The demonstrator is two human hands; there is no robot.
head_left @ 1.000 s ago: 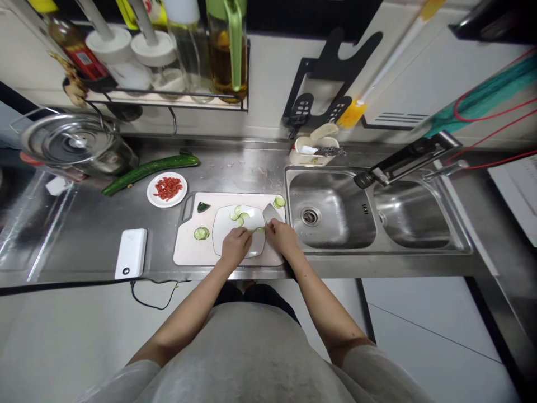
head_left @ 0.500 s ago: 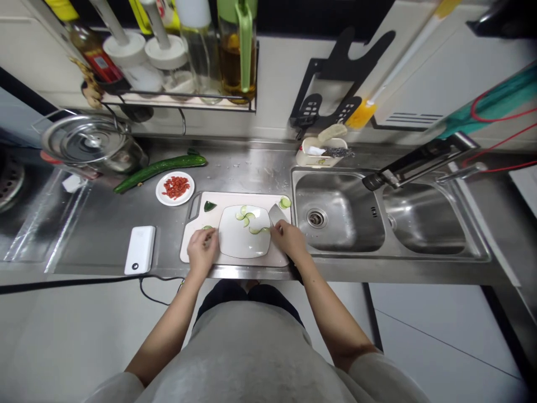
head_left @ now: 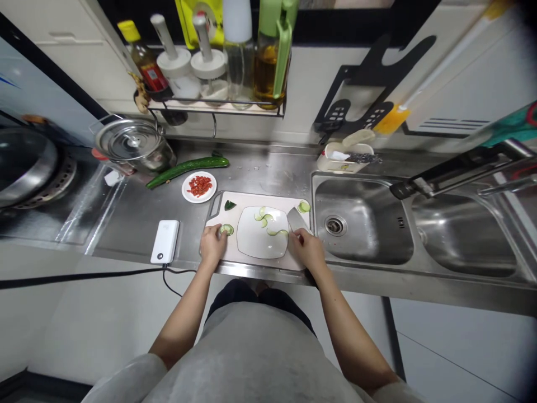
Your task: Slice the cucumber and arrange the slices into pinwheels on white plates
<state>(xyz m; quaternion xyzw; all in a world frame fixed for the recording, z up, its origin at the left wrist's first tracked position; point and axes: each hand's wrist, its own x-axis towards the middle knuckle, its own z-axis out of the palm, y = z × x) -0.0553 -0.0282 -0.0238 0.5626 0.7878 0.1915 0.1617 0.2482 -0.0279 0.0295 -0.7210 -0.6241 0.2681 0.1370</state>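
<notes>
Presently, left hand (head_left: 213, 246): thumb and fingers bent together at the near side of a small stack of cucumber slices (head_left: 227, 229); whether a slice is pinched there, I cannot tell.
Right hand (head_left: 309, 251): closed, apparently around a knife (head_left: 296, 219), its handle hidden in the grip; the blade slants away from the body and leftward.
Stack of slices: on the left part of the cutting board (head_left: 229, 253), just left of the white plate (head_left: 260, 240) and right at the left fingertips; roundish, with no clear long axis.
Nearer hand: the left, clearly; the right is across the plate, just beside its right rim.
Cucumber crescents (head_left: 263, 214): a curved cluster toward the plate's far edge, plus a wavy pair (head_left: 277, 232) running side to side toward the right hand.
Other slices (head_left: 304, 206): at the board's far right corner, beyond the blade.
Dark green cucumber piece (head_left: 229, 205): on the board's far left part.
Long cucumber (head_left: 188, 167): on the steel counter, beyond a small dish (head_left: 187, 196) of red pieces (head_left: 200, 185).
</notes>
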